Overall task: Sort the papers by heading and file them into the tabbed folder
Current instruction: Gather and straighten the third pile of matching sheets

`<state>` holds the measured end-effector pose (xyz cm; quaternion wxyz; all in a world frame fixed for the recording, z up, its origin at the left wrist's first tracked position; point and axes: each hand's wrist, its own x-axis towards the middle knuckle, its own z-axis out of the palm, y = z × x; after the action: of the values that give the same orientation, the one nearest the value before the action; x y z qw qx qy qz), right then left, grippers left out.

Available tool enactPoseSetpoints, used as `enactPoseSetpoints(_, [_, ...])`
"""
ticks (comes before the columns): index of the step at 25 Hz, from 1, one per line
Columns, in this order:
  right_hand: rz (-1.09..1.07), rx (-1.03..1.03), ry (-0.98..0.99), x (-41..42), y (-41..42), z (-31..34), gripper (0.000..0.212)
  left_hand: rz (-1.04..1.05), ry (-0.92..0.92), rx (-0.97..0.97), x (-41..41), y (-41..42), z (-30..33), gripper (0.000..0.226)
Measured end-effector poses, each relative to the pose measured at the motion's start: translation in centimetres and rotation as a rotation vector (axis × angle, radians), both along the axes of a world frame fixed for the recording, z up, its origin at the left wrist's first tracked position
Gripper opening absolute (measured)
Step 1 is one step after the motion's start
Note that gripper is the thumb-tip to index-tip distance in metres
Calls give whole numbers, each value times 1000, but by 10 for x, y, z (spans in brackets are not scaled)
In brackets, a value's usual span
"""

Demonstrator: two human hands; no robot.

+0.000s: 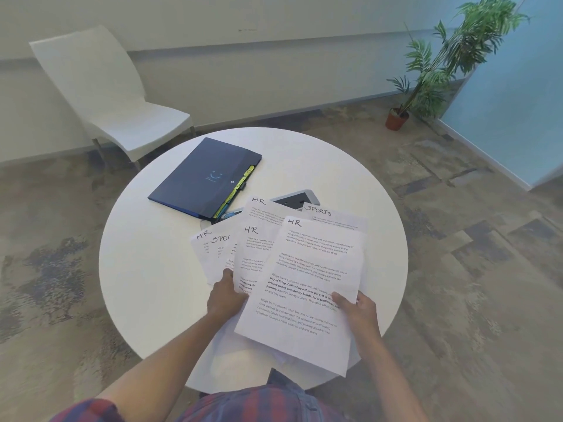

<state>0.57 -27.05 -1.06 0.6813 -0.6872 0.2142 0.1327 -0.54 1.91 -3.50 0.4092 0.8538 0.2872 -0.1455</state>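
Though fanned in both hands, papers (307, 269) with headings half-hidden.

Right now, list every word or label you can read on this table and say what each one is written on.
"HR": handwritten heading on the front sheet, held by the right hand.
"HR": middle sheet, held by the left hand.
"HR": leftmost sheet.
"HR": rear sheet.
"SPORTS": rear right sheet.
"SPOR", cut off: sheet behind the middle one.
Printed paragraphs: too small to read reliably.
Folder tabs: unreadable; the cover shows only a smiley.
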Motion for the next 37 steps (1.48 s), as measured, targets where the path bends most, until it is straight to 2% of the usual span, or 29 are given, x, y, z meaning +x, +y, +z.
enactPoseSetpoints(2, [26, 28, -3, 2, 1, 5, 24, -9, -114, -148, -4, 0, 3, 20])
enactPoseSetpoints(6, [74, 96, 2, 10, 4, 17, 24, -32, -242, -421, -12, 1, 30, 36])
enactPoseSetpoints(9, [75, 93, -23, 17, 12, 25, 22, -5, -289, -614, -14, -1, 55, 33])
enactPoseSetpoints(13, [58, 82, -63, 26, 23, 33, 25, 8, -311, -761, -15, -5, 82, 36])
enactPoseSetpoints(16, [63, 115, -68, 31, 25, 36, 24, 6, -285, -795, -14, -6, 88, 41])
enactPoseSetpoints(19, [81, 74, -133, 31, 26, 37, 25, 77, -233, -762, -12, -8, 86, 24])
enactPoseSetpoints(21, [96, 22, -187, 31, 26, 39, 29, 112, -203, -782, -11, -10, 86, 35])
enactPoseSetpoints(24, [94, -32, -238, 31, 25, 40, 46, -17, -254, -736, -12, -12, 85, 21])
enactPoseSetpoints(28, [93, -39, -211, 32, 25, 45, 84, -45, -239, -749, -10, -13, 82, 36])
enactPoseSetpoints(30, [86, 10, -166, 31, 25, 45, 75, -29, -220, -785, -9, -12, 81, 40])
enactPoseSetpoints(33, [114, 167, -33, 27, 27, 47, 36, 1, -202, -835, -6, -11, 81, 44])
enactPoseSetpoints(35, [149, 218, 47, 23, 27, 45, 28, 17, -186, -848, -5, -11, 79, 47])
enactPoseSetpoints(37, [153, 175, 56, 20, 28, 42, 25, 44, -166, -832, -3, -12, 72, 46])
